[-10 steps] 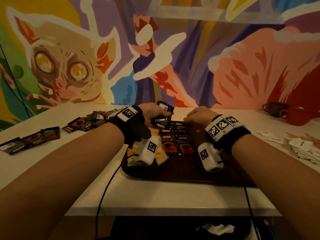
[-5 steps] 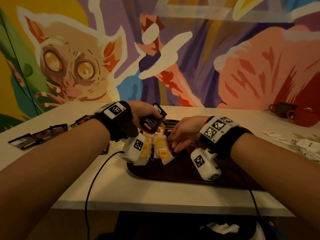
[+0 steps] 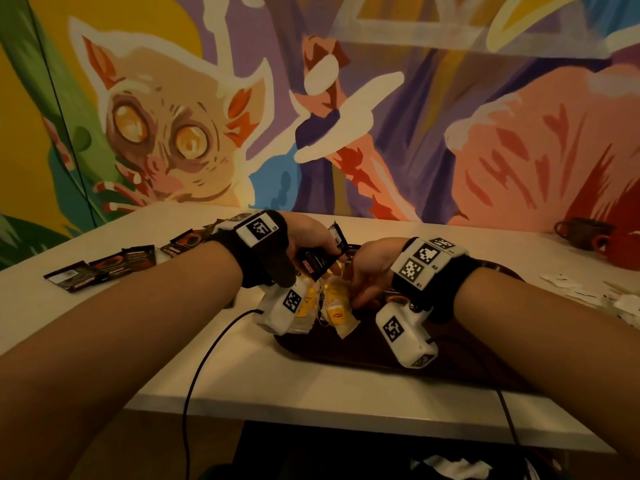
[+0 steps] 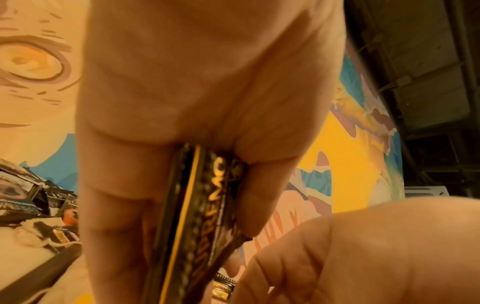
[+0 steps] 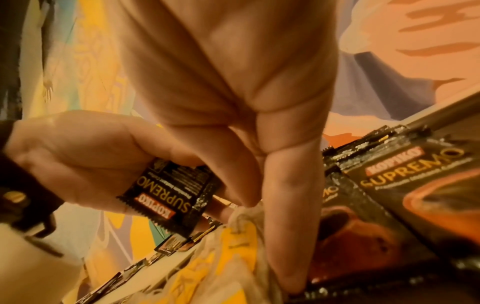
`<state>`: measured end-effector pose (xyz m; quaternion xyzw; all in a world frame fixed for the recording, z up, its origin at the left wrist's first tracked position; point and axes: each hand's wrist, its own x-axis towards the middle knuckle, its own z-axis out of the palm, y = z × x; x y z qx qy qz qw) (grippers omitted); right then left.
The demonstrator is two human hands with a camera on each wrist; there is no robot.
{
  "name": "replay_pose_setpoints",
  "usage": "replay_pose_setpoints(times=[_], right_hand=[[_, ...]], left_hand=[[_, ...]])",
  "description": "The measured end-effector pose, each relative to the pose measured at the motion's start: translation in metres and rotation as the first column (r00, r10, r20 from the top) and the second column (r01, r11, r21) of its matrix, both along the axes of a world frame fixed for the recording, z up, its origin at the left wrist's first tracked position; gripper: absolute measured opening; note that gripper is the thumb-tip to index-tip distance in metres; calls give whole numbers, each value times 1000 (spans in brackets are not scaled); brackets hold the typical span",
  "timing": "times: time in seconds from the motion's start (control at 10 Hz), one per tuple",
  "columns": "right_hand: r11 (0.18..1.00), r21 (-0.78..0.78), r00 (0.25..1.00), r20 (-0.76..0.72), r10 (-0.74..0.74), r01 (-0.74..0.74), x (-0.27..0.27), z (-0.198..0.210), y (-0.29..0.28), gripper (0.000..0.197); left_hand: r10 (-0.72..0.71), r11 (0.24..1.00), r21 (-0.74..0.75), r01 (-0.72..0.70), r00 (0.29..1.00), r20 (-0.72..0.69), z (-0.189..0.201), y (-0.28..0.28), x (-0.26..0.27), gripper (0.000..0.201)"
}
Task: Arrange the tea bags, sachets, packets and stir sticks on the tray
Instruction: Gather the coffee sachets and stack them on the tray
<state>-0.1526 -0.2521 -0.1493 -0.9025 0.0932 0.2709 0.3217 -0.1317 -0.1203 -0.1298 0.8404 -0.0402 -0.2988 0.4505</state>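
Note:
My left hand [image 3: 320, 252] grips a thin stack of black Kopiko Supremo packets [image 3: 317, 265] just above the far left of the dark tray [image 3: 346, 351]. The left wrist view shows the stack [image 4: 202, 216] edge-on, clamped between thumb and fingers. My right hand [image 3: 363, 289] reaches in beside it with straight fingers. One fingertip [image 5: 291, 281] presses down where the yellow-tagged tea bags [image 5: 233, 257] meet the packets lying on the tray [image 5: 415, 185]. A second finger touches the top of a tea bag. Tea bags [image 3: 337, 311] sit at the tray's left end.
Loose black packets [image 3: 104, 268] are scattered on the white table to the left. White sachets and stir sticks [image 3: 588, 292] lie to the right. A dark mug [image 3: 581, 232] and a red mug [image 3: 620, 245] stand far right. A cable [image 3: 207, 341] hangs over the front edge.
My right hand has gone from a fist over the far packets to straight fingers lowered at the tea bags. My left hand has tilted and drawn the packets nearer.

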Motion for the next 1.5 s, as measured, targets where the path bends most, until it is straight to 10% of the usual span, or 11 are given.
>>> replay_pose_setpoints(times=[0.1,0.3,0.4,0.5,0.8,0.9,1.5], right_hand=[[991,-7,991,-21,132,-132,-1,-2,1,43],[959,270,993,-96,-64,88,6,-12,4,40],[998,13,998,-10,61,-61,-1,-5,-1,40],[998,-31,999,-2,52,-52,6,-3,-7,14],[930,-121,926,112,359,-346,5,-3,-4,16],[961,-140,941,210,266,-240,8,-3,-4,12],[867,-261,899,-11,438,-425,-2,1,18,18]], left_hand=[[8,999,33,-8,1000,-5,-2,-3,-3,8],[6,995,98,-7,1000,8,-2,-6,-6,11],[2,991,131,-9,998,55,-2,-7,-6,19],[19,992,122,-25,998,51,-3,-4,-4,18],[9,986,166,-16,999,38,0,0,-6,20],[20,986,162,-33,996,81,2,2,-4,20],[-29,984,176,40,997,-66,1,4,-10,20]])
